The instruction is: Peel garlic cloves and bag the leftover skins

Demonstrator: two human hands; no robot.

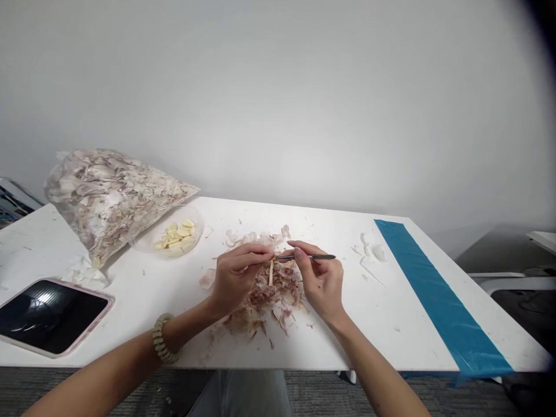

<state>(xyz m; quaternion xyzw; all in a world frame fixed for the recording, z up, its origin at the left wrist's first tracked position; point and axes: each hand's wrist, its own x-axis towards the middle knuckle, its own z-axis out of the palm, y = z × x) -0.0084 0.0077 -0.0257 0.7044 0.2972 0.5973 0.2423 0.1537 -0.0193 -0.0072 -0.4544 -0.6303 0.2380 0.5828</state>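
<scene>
Over a heap of papery garlic skins [278, 289], my two hands meet near the middle of the table. Thumb and fingertips of my left hand [237, 272] are pinched on a small garlic clove [273, 258], mostly hidden by the fingers. A slim, dark metal knife [324, 256] lies level in the closed fingers of my right hand [321, 281], its tip pointing left and touching or nearly touching the clove. Just below the fingertips a pale, narrow strip [271, 273] hangs or lies against the skins. Peeled garlic cloves rest in a clear round bowl [197, 223] to the left.
Behind the bowl leans a large clear bag [113, 191] full of garlic skins. A tablet [52, 315] and crumpled tissue [84, 272] lie at the left. White scraps [371, 249] sit on the right, beside a blue tape strip [438, 295]. The wall borders the table's back.
</scene>
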